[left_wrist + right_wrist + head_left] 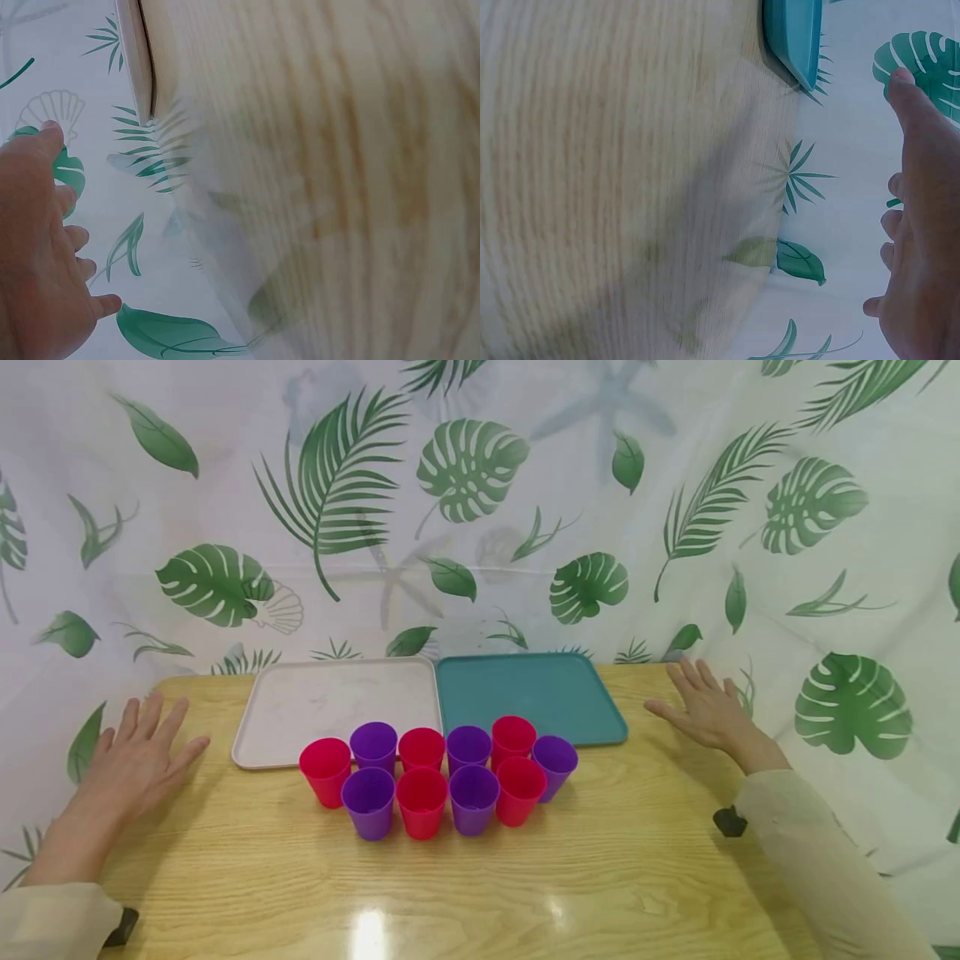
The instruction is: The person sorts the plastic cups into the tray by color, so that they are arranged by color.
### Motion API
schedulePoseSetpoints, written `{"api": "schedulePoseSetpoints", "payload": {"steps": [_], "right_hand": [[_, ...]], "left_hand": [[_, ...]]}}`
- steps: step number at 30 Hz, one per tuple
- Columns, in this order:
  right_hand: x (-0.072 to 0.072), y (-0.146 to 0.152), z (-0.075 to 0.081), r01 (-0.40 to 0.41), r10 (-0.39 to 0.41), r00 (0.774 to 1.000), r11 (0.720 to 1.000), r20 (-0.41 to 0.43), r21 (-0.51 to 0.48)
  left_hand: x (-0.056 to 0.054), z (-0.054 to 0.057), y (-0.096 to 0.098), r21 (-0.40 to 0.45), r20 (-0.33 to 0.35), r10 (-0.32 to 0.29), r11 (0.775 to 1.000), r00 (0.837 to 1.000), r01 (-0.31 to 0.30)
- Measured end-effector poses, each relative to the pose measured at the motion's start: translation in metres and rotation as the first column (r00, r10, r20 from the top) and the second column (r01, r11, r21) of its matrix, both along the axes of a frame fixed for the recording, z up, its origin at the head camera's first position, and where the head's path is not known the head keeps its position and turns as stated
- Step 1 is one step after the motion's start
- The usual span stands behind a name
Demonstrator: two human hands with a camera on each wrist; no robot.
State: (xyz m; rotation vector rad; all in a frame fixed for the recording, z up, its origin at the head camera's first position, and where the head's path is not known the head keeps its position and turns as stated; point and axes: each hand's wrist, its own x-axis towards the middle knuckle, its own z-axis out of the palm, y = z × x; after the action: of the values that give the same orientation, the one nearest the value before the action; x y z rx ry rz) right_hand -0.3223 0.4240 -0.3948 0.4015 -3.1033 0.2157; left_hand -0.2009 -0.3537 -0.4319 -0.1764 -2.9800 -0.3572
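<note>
In the head view my left hand [138,760] is held over the table's left side, fingers spread and holding nothing. My right hand [705,706] is at the right side, also spread, with the teal tray [532,693] nearest to it. The left hand is nearest to the white tray [337,702]. Between the hands several red and purple cups stand upright in two uneven rows, mouths up. A red cup [325,777] ends the group on the left and a purple cup [553,768] ends it on the right. Each wrist view shows its own hand with nothing in it.
Both trays lie side by side at the back of the wooden table [450,893], with the back cups overlapping their front edges in view. A white curtain [495,543] with green leaf prints hangs behind the table and along its sides.
</note>
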Motion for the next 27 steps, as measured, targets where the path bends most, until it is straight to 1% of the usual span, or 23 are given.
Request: {"api": "schedulePoseSetpoints", "payload": {"steps": [6, 12, 23, 27], "right_hand": [[0.0012, 0.0021, -0.0015, -0.004, 0.004, 1.000, 1.000, -0.003, -0.002], [0.0038, 0.0033, -0.0036, 0.000, 0.000, 1.000, 1.000, -0.003, -0.009], [0.0042, 0.0012, -0.0015, 0.003, -0.003, 1.000, 1.000, 0.016, -0.023], [0.0035, -0.0005, -0.0021, 0.001, -0.001, 1.000, 0.999, 0.017, -0.040]], "left_hand": [[0.0030, 0.0061, 0.0036, -0.012, 0.004, -0.007, 1.000, 1.000, 0.007], [0.0047, 0.0076, 0.0046, -0.010, 0.009, -0.009, 1.000, 1.000, 0.009], [0.0048, 0.0036, 0.0052, 0.005, 0.010, -0.012, 1.000, 1.000, 0.012], [0.0054, 0.0030, 0.0051, 0.014, -0.003, -0.017, 1.000, 1.000, 0.017]]}}
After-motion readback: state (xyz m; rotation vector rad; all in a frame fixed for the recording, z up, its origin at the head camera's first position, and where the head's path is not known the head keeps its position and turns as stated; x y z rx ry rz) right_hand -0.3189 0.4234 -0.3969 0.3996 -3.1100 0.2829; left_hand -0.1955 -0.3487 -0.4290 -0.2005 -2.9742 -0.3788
